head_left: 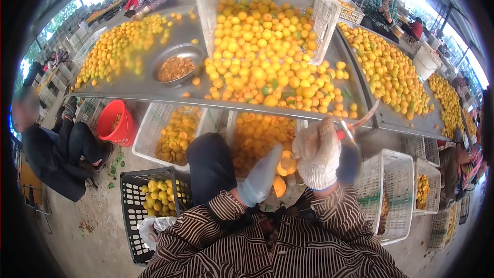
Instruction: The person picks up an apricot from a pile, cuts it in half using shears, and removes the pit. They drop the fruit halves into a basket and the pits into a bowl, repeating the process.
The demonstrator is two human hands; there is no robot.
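In front of my lap, my left hand [261,176], in a pale, smeared-looking glove, has its fingers together against a split apricot [286,164]. A second cut orange piece [279,187] shows below, along the palm side. My right hand [319,153], in a white knit glove, is closed round a red-handled tool [346,130] with a metal part and a curved, brownish end pointing up and right. Its lower fingers are close to the split apricot. Beneath both hands, a white crate [231,123] between my knees holds apricot halves [262,136].
A tipped white crate [329,25] spills whole apricots [267,72] on the metal table [149,90]. A steel bowl [193,51] holds brown pits. Nearby are a red bucket [128,133], a black crate [128,201], white crates [396,175] and a seated person [49,154] at left.
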